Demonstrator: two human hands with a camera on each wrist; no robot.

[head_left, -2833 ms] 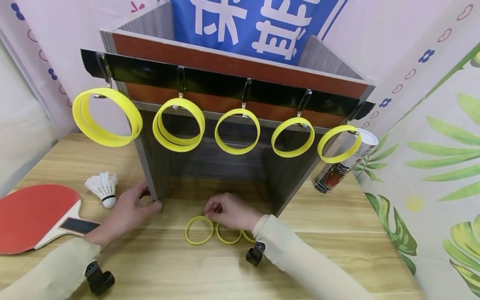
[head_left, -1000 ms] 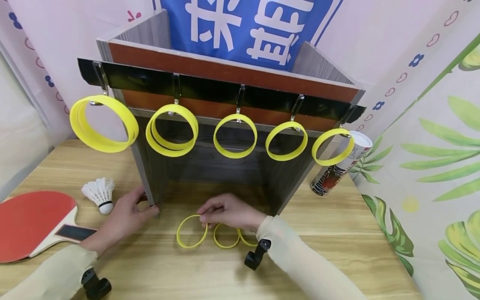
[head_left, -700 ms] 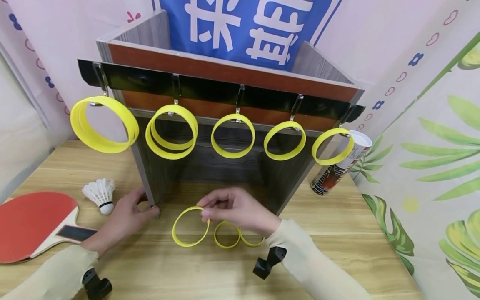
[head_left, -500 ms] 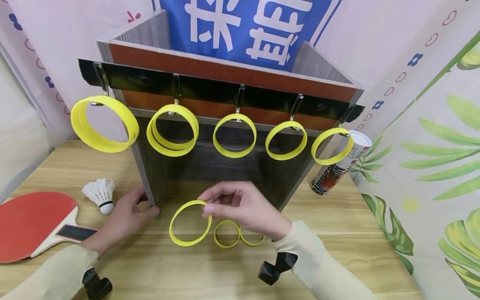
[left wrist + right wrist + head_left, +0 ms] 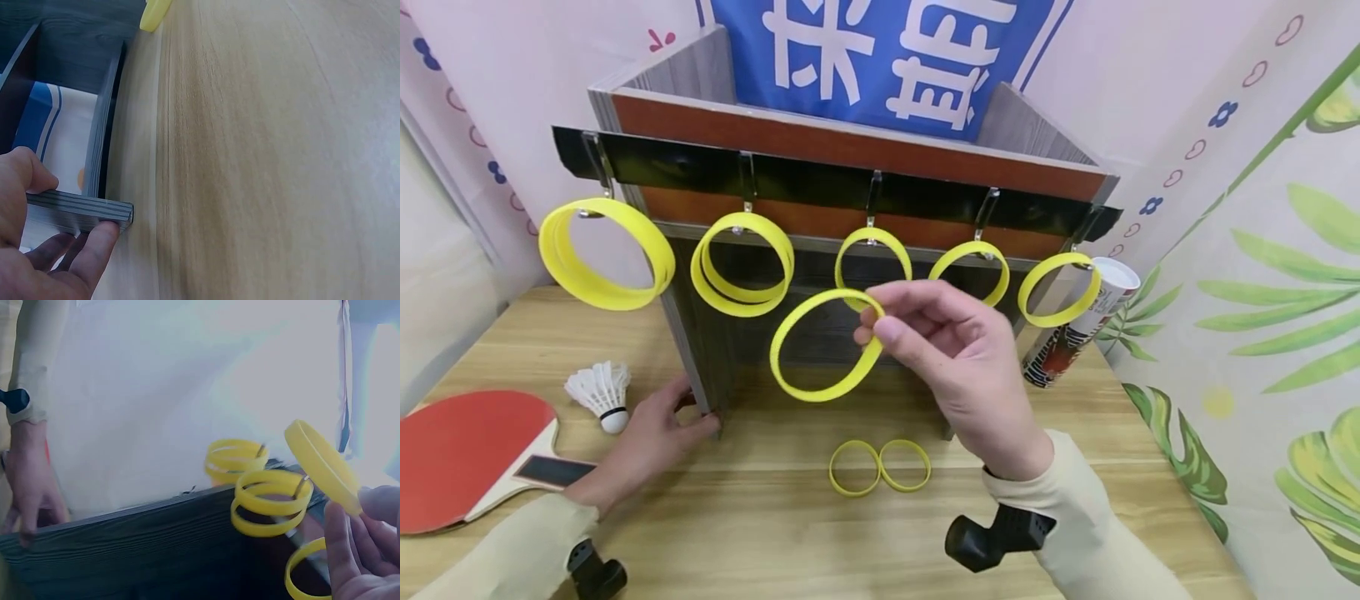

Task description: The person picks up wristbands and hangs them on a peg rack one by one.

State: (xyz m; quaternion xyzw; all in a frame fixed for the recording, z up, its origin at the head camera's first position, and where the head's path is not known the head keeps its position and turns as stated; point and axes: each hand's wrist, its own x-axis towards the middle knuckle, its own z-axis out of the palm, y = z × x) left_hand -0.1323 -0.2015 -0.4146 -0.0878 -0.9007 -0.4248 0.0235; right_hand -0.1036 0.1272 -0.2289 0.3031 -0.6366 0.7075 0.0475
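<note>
My right hand [image 5: 977,375] pinches a yellow ring [image 5: 859,370] between thumb and fingertips, raised in front of the grey wooden stand. In the head view this ring overlaps the lower part of the ring on the middle hook [image 5: 875,187]. Two more yellow rings lie side by side on the table, a left one [image 5: 854,494] and a right one [image 5: 906,488]. Low on the left, my left hand [image 5: 651,437] grips the front edge of the stand's side panel [image 5: 81,209], thumb on one face and fingers on the other.
Hooks along a black strip [image 5: 812,179] carry yellow rings: two each on the leftmost pair of hooks, one each on the others. A red paddle [image 5: 467,458] and a shuttlecock [image 5: 601,387] lie left. A printed tube [image 5: 1078,325] stands right of the stand.
My right hand has picked the leftmost ring off the table and carried it up and to the right, towards the hooks. My left hand keeps its grip on the panel.
</note>
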